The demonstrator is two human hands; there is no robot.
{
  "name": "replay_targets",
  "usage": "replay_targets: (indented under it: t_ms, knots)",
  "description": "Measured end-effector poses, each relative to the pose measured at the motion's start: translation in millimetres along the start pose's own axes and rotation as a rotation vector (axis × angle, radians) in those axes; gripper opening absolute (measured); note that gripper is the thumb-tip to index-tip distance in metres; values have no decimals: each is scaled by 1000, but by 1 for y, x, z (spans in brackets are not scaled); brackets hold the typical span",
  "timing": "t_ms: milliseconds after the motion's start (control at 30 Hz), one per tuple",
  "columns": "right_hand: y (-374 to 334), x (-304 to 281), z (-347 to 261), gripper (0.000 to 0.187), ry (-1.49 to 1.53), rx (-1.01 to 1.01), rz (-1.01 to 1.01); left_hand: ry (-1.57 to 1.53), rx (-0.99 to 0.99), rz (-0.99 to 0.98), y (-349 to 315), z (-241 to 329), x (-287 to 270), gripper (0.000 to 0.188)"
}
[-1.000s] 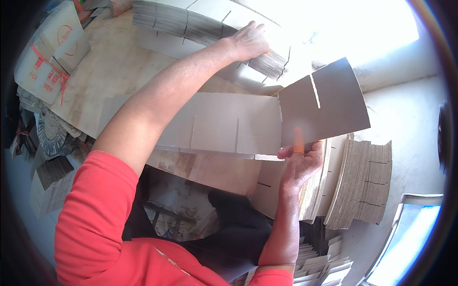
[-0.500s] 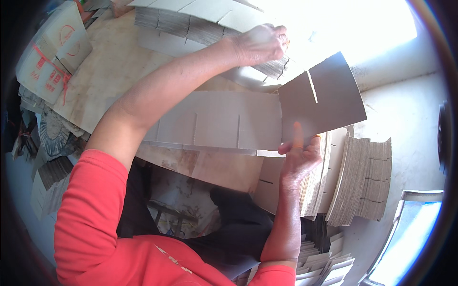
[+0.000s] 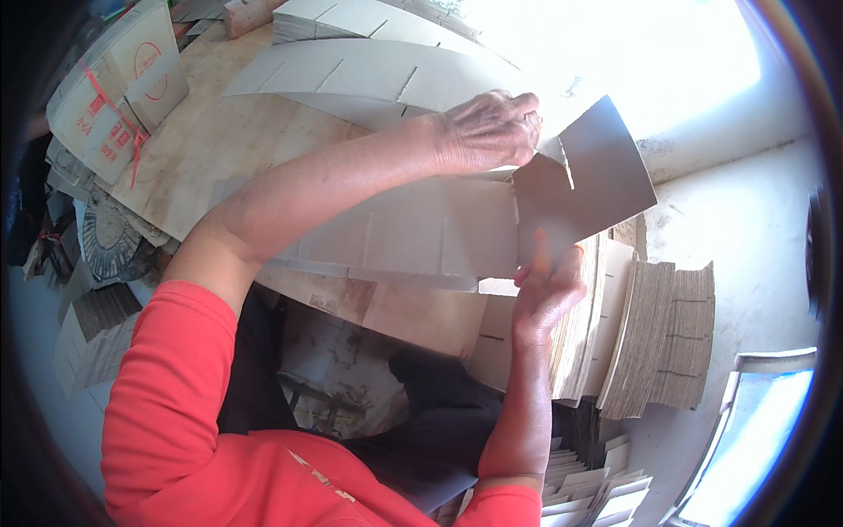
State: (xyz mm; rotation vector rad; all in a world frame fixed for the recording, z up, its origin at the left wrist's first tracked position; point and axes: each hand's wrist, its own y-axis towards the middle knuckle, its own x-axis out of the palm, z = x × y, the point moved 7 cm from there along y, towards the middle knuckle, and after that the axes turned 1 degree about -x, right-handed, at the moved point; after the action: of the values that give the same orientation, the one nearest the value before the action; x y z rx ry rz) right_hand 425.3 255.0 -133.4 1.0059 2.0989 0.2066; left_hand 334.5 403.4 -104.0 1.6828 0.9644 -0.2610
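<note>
My left hand (image 3: pixel 492 132) is closed at the right end of a long grey slotted cardboard strip (image 3: pixel 369 70), its fingertips mostly hidden. The strip lies away from the stack behind it. My right hand (image 3: pixel 553 290) pinches the lower edge of a dark, squarish cardboard piece (image 3: pixel 606 167) with one slot, index finger stretched up along its face. That piece stands tilted at the right end of another long slotted strip (image 3: pixel 404 224), which extends left beneath my left forearm. Whether the two are interlocked I cannot tell.
A stack of slotted cardboard strips (image 3: pixel 351 19) sits at the back of the wooden table (image 3: pixel 198 132). More cardboard stacks (image 3: pixel 663 338) stand at the right, by the wall. A printed carton (image 3: pixel 110 101) with a red tie is at the far left. Loose cardboard pieces (image 3: pixel 588 492) are at lower right.
My left hand has drawn a strip off the back stack toward me and now meets the dark piece's upper left edge. The dark piece has shifted slightly left in my right hand.
</note>
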Motion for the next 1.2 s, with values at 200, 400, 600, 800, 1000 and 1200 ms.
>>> replay_targets:
  t_ms: [200, 400, 600, 800, 1000, 1200]
  knots:
    - [3, -1, -25, 12, -149, -128, -20, -169, -28, -41, -3, 19, -31, 8]
    - [8, 17, -49, 5, -387, -329, -316, -439, -188, -270, -9, 6, -64, 4]
    - [30, 100, -44, 12, -428, 50, -795, -544, -461, -803, -72, -34, 3, 10]
    - [29, 152, 44, 11, -421, 271, -953, -562, -624, -647, -126, -41, 1, 29]
    - [19, 9, 10, 21, -564, -139, -270, -615, -595, -460, -178, -35, -82, 41]
    - [-50, -50, 68, 35, -992, 22, -426, -600, -479, -526, -198, 23, -106, 36]
